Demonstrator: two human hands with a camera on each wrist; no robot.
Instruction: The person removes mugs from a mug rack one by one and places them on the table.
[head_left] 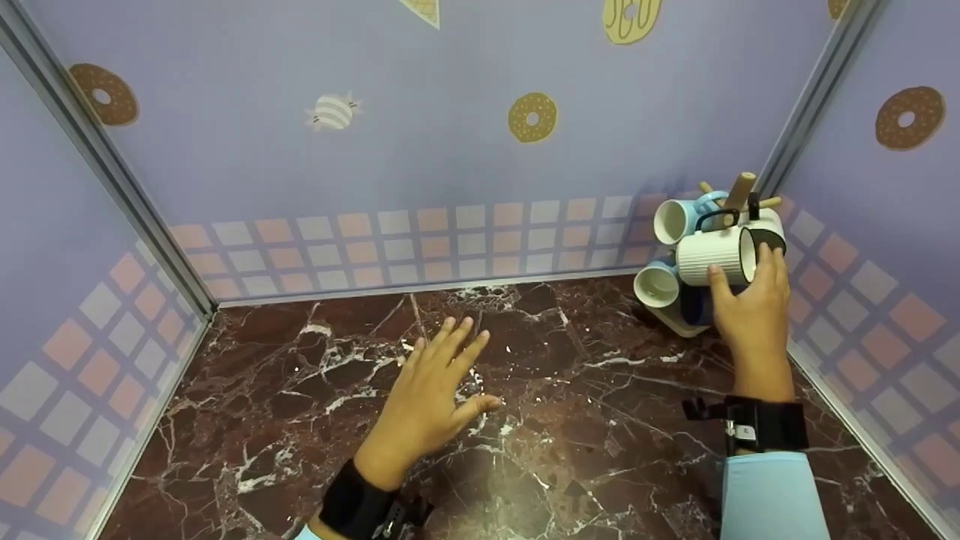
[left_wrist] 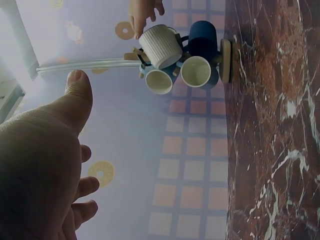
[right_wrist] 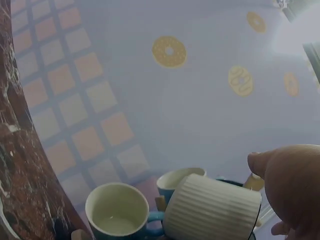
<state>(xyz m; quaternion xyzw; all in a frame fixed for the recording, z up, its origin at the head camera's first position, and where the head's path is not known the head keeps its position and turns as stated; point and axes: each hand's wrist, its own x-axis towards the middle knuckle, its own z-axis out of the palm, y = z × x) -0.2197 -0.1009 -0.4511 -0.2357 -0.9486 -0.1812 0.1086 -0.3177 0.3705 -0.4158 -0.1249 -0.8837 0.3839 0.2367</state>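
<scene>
A white ribbed mug (head_left: 709, 259) with a dark rim and handle hangs tilted on a wooden mug rack (head_left: 741, 187) at the back right. Close to its open end is my right hand (head_left: 754, 315), thumb and fingers spread apart. In the right wrist view, the thumb (right_wrist: 259, 164) stands off from the ribbed mug's rim (right_wrist: 257, 210); most other fingers are hidden. My left hand (head_left: 427, 397) hovers over the marble tabletop with spread fingers, holding nothing. Its thumb (left_wrist: 80, 95) points up in the left wrist view.
Two light blue mugs hang on the rack's left side, an upper mug (head_left: 673, 221) and a lower mug (head_left: 657, 285). A dark blue mug (left_wrist: 202, 37) hangs low. Behind is another white mug (head_left: 766, 219). Patterned walls (head_left: 450, 165) enclose the marble table (head_left: 247, 420).
</scene>
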